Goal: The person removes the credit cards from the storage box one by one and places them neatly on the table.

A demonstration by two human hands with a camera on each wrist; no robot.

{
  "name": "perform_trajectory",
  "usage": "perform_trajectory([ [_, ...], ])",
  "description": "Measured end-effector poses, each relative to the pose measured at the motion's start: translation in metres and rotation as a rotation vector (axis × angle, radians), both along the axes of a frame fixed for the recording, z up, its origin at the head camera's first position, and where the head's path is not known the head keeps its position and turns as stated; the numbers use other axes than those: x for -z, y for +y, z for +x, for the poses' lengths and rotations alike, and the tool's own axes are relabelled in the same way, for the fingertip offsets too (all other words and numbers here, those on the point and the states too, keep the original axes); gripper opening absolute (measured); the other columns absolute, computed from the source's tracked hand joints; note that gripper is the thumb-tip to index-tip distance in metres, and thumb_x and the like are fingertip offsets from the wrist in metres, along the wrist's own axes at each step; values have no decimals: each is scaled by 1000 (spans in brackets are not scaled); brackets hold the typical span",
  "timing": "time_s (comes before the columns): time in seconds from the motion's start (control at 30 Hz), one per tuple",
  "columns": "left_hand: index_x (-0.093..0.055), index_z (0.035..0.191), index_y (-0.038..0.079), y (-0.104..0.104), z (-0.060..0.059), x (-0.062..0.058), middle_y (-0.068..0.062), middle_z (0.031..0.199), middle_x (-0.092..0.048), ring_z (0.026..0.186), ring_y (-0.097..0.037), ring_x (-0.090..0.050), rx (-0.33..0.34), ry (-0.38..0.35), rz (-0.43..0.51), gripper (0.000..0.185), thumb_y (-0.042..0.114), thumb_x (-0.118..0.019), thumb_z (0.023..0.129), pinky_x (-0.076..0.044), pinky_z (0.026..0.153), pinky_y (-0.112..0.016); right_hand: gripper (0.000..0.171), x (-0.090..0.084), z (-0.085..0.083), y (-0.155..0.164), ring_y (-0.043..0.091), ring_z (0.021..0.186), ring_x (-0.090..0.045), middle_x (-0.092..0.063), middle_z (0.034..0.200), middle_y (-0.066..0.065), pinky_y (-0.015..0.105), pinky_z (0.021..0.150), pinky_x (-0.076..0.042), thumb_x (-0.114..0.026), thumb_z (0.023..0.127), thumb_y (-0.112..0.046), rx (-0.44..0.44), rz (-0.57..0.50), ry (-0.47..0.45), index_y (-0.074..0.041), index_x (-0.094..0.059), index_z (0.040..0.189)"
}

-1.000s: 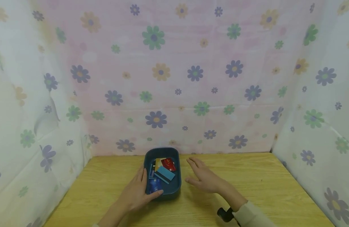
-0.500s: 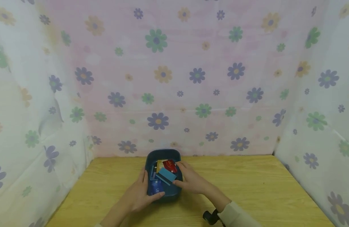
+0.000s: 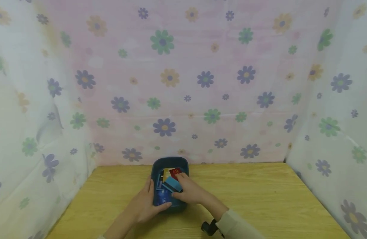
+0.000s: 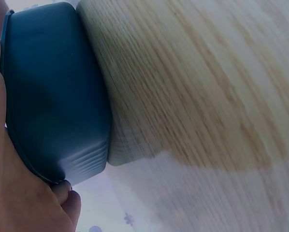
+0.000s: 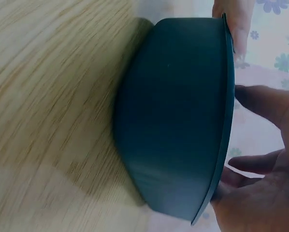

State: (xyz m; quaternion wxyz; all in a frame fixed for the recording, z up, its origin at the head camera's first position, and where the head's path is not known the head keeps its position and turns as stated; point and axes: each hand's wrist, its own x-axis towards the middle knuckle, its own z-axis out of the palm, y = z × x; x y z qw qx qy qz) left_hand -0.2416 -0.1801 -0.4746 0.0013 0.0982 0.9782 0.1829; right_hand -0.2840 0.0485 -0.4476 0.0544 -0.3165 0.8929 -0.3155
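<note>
right hand (image 3: 190, 192) moved onto cards (image 3: 170, 184), one tray (image 3: 154, 166)

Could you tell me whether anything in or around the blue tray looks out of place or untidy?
Only the cards: they lie jumbled in the blue tray, overlapping at different angles instead of stacked. The tray sits flat on the wooden table, the left hand at its side and the right hand reaching in. Nothing is spilled.

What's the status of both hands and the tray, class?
Left hand grips dark blue tray by its left rim. Right hand reaches over the cards inside. Nothing in the way.
</note>
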Motion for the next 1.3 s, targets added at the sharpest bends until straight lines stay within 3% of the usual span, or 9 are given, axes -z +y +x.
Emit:
perform_trajectory([
  [0.23, -21, 158, -11, -4, -2, 2, -26, 169, -8, 139, -52, -44, 9, 8, -4, 127, 86, -54, 82, -47, 104, -59, 70, -4, -1, -25, 41, 137, -48, -44, 151, 27, 55, 108, -46, -77, 92, -24, 115, 20, -44, 8, -45, 146],
  [0.43, -20, 158, -11, -4, -3, 2, -26, 169, -8, 139, -51, -42, 9, 7, 16, 127, 85, -55, 82, -45, 106, -60, 65, -2, -3, -41, 52, 130, -47, -42, 145, 35, 64, 102, -46, -81, 88, -17, 266, -7, -141, 11, -51, 137],
  [0.67, -18, 159, -10, -5, -4, -1, -25, 169, -6, 141, -51, -40, 5, -11, 30, 127, 85, -56, 82, -43, 108, -60, 70, 0, -6, -52, 60, 137, -36, -35, 148, 41, 71, 107, -37, -81, 87, -12, 355, 12, -222, 15, -45, 141],
  [0.93, -17, 159, -8, -4, -9, -1, -26, 168, -10, 141, -51, -40, 1, -14, 42, 131, 88, -54, 80, -44, 107, -59, 69, 7, -15, -59, 59, 132, -40, -39, 141, 41, 65, 107, -41, -84, 83, -14, 429, 110, -148, 17, -49, 134],
  [1.13, -17, 159, -8, -4, -10, 4, -26, 169, -8, 141, -50, -40, 8, -17, 48, 133, 90, -53, 78, -44, 107, -60, 55, 25, -15, -64, 57, 124, -45, -45, 127, 40, 62, 101, -48, -83, 79, -4, 477, 58, -55, 19, -56, 121],
  [1.3, -17, 160, -8, -5, -9, 7, -24, 169, -6, 142, -50, -39, -1, -36, 53, 133, 91, -53, 78, -43, 108, -60, 49, 32, -15, -66, 55, 121, -49, -50, 121, 38, 62, 98, -49, -84, 78, -2, 495, 17, -45, 17, -58, 115],
])
